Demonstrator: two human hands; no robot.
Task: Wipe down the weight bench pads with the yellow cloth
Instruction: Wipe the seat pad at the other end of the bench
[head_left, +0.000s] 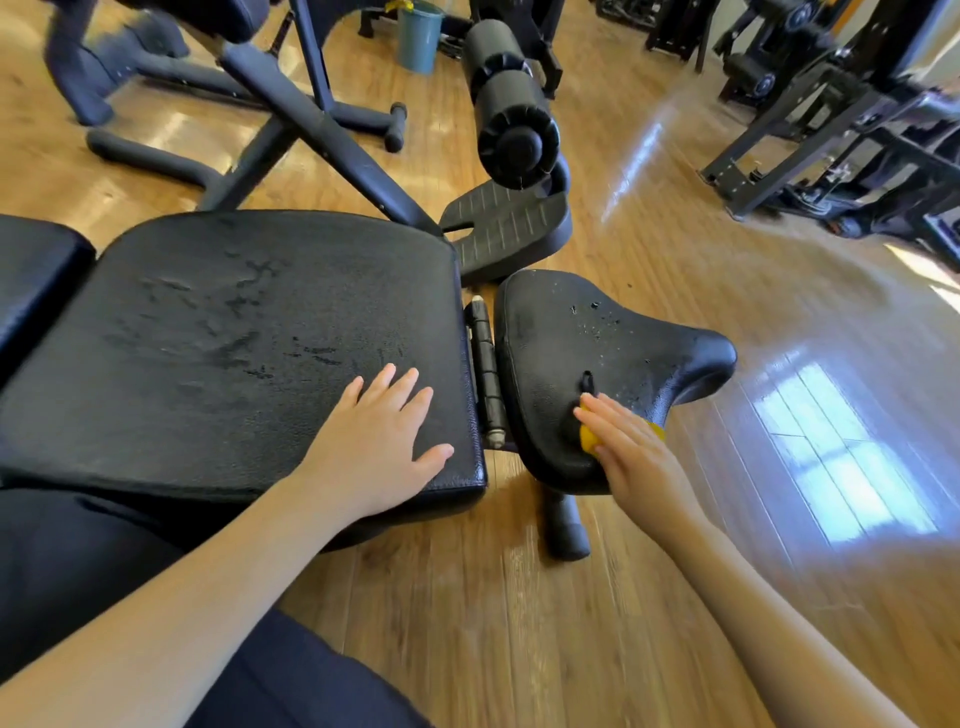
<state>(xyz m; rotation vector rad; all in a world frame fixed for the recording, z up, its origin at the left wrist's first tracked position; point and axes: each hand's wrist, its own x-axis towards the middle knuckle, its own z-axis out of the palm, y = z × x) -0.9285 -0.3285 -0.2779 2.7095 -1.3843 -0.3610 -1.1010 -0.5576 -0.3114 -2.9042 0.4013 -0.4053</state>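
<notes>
The large black back pad (218, 338) of the weight bench fills the left and middle, its leather streaked with wet marks. My left hand (379, 436) rests flat on its near right corner, fingers spread. To the right, past a hinge, lies the smaller black seat pad (582, 338) with water droplets on it. My right hand (631, 452) presses the yellow cloth (589, 440) against the near edge of the seat pad with straight fingers. Only small bits of the cloth show under the hand.
A foot plate (509, 228) and black foam rollers (506, 104) stand beyond the seat pad. A blue bucket (418, 39) is at the back. Other gym frames (841, 130) crowd the far right. A bench leg (563, 525) stands on the wooden floor below the seat.
</notes>
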